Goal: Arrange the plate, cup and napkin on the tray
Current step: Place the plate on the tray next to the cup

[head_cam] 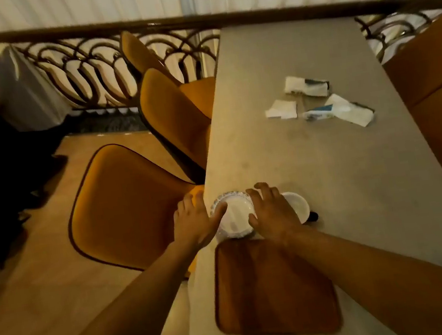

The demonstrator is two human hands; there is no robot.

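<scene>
both hands (pixel 196 222) (pixel 273 211) grasped the plate (pixel 234 216) at the tray's (pixel 273 287) twelve o'clock; judged risk: the right wrist nudging the cup (pixel 299 204) over.

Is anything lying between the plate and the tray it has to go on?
Nothing visible. The plate sits just past the far edge of the tray, both hands on its sides, and the tray is bare. The cup stands off to the right.
</scene>
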